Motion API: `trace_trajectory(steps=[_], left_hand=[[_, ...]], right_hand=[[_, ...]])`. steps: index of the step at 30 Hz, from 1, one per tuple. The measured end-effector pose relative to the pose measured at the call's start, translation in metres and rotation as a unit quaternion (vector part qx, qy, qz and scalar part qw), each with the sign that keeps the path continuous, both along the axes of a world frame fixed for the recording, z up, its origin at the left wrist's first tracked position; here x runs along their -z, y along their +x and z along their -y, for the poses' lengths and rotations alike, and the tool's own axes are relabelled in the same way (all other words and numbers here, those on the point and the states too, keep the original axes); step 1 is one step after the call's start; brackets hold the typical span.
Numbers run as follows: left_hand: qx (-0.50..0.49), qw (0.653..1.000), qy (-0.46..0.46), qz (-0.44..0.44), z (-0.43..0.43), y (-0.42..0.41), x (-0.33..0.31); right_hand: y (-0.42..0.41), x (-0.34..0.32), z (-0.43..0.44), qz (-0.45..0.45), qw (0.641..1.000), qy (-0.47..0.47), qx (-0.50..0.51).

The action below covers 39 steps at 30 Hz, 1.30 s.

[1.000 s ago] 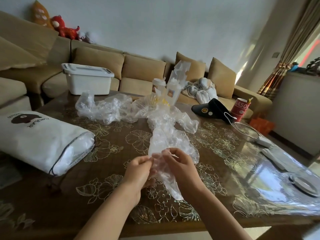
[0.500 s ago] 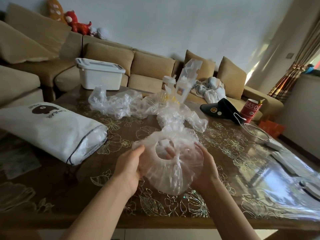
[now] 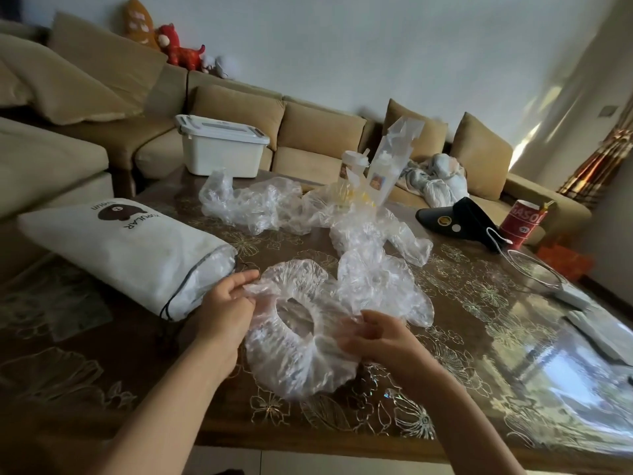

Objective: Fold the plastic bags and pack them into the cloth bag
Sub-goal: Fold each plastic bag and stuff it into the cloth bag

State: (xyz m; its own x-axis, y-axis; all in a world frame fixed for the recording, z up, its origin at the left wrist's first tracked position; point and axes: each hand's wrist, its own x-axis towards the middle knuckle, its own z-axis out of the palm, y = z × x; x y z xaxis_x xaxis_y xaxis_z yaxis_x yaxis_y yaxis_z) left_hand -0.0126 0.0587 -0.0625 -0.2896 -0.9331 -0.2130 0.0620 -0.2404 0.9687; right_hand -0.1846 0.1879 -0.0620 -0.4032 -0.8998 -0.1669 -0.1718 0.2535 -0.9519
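- Clear plastic bag: crumpled, with a round opening, held over the worktop's near edge.
- Left hand: pinches the bag's upper-left rim.
- Right hand: fingers curled on its right rim.
- White drawstring cloth bag: lies at left, plastic showing in its mouth.
- Further clear bags: heaped mid-worktop.

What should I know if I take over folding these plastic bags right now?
Left hand: pinches the left edge of a clear crinkled plastic bag, spread open over the brown flower-patterned table.
Right hand: pinches the same bag's right edge.
White cloth drawstring bag: lies on its side to the left, mouth toward the hands, clear plastic showing inside.
Done: some plastic seems packed already.
Left: fold the held bag and pack it, then do the heap of loose clear plastic bags farther back on the table.
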Motion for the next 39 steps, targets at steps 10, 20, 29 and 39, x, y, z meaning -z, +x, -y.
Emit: trace_trajectory(steps=[10,20,29,39], left_hand=[[0.101,0.992,-0.056,0.06,-0.006,0.004,-0.003],[-0.007,0.989,-0.066,0.135,0.001,0.009,0.012],[-0.04,0.862,-0.336,0.377,-0.01,0.01,0.019],[0.225,0.714,-0.456,0.48,-0.014,-0.001,0.043]], right_hand=[[0.018,-0.013,0.04,-0.076,0.996,-0.037,0.013],[0.016,0.008,0.049,-0.082,0.978,-0.108,0.16],[0.012,0.019,0.059,-0.248,0.952,-0.027,0.175],[0.045,0.038,0.04,-0.494,0.864,0.001,-0.096]])
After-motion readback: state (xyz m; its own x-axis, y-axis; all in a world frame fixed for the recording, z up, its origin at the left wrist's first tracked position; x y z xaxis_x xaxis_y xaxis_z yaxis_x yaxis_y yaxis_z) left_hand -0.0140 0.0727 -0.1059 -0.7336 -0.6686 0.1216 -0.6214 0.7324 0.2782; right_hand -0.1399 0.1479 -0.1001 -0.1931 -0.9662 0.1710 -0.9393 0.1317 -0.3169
